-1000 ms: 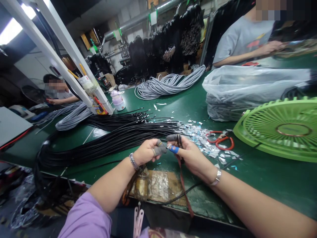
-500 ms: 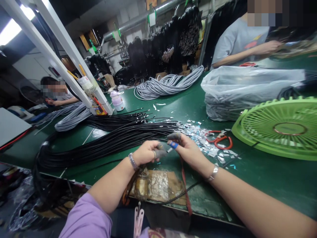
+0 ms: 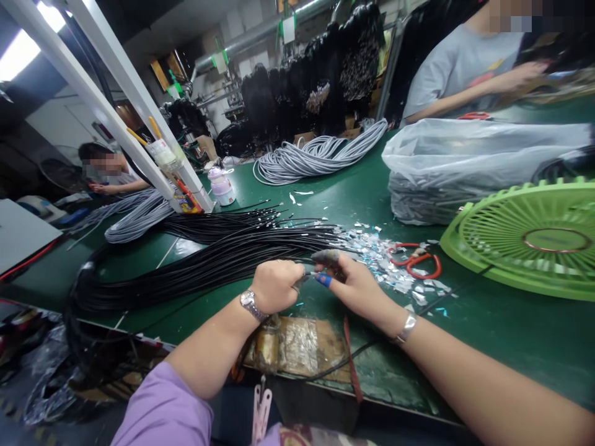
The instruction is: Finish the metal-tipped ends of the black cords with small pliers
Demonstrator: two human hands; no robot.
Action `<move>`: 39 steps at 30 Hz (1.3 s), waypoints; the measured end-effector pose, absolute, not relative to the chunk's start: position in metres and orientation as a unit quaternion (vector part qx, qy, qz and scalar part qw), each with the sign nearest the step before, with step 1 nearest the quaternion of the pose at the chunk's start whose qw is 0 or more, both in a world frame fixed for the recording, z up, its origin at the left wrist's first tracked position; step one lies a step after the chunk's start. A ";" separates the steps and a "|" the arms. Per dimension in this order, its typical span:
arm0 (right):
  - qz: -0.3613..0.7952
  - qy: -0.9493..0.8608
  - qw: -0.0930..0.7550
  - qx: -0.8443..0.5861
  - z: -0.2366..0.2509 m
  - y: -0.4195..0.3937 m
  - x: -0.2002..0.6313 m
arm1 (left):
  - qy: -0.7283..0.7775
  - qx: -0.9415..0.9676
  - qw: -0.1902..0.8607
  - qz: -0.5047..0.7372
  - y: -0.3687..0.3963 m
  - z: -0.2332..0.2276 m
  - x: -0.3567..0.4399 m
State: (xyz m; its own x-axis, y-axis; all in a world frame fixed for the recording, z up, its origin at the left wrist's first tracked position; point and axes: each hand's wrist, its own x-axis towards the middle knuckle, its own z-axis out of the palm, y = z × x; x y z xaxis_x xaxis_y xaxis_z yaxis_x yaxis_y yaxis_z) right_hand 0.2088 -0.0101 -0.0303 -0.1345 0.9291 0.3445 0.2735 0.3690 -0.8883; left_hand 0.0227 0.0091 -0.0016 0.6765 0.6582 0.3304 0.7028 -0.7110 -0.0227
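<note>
My left hand (image 3: 279,286) is closed on a thin black cable, mostly hidden by the fist. The cable's pale tip (image 3: 312,274) shows between my two hands. My right hand (image 3: 356,282) pinches at that tip with thumb and forefinger; dark finger covers and a blue wrap are on its fingers. Just behind the hands lies a thick bundle of black cables (image 3: 186,275), their ends pointing right. Scraps of white and blue foil (image 3: 372,248) are scattered beyond my right hand. Red-handled scissors (image 3: 423,266) lie among them.
A green fan (image 3: 534,241) stands at right, before a clear plastic bag (image 3: 432,198) of cables. Grey cable coils (image 3: 316,161) and a lilac bottle (image 3: 221,186) stand farther back. A taped cardboard piece (image 3: 300,347) lies at the table's front edge. Two people sit across.
My left hand has rolled over, its back now turned up, and its fingers meet the right hand's at the cable tip. My right hand has barely moved. The view has shifted slightly.
</note>
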 end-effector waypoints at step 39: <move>0.450 -0.641 0.421 -0.458 -0.028 -0.009 0.213 | -0.356 -0.847 -0.328 -0.220 0.017 0.005 0.020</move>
